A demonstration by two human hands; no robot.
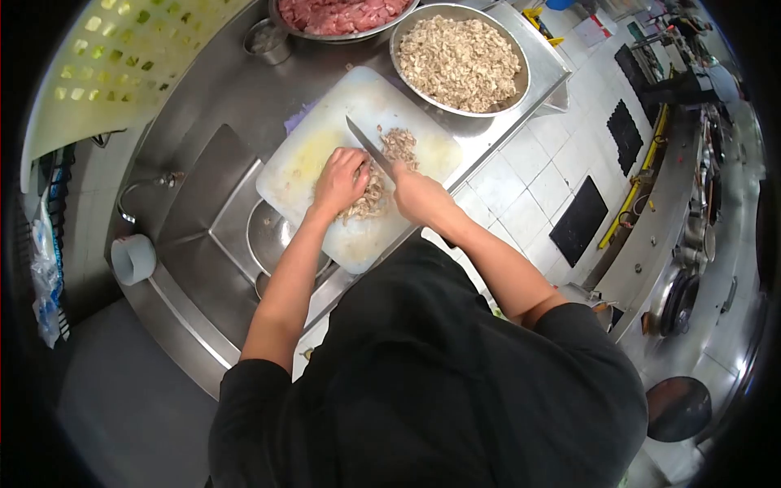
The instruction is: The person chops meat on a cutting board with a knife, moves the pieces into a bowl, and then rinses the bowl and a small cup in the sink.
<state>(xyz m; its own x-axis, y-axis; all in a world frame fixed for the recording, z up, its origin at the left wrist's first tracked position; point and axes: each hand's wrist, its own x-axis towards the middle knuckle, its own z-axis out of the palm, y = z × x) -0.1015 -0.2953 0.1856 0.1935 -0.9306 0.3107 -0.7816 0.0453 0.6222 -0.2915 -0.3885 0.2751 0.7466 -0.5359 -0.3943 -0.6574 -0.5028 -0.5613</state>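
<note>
A white cutting board [358, 98] lies on the steel counter. My right hand [420, 198] is closed round the handle of a large knife [368, 141], whose blade points up and left over the board. Fingers bent, my left hand [342, 180] presses on brownish sliced food [370, 199] left of the knife; its fingertips are partly hidden. A small heap of chopped pieces [399, 148] lies right of the blade. Beyond the board, a steel bowl [396, 61] holds a large heap of chopped food [458, 63].
A bowl of raw pink meat [338, 16] and a small metal cup [268, 42] stand at the back. On the left are a sink [199, 215] with a metal bowl [264, 232], a faucet [167, 180] and a yellow perforated basket [114, 65].
</note>
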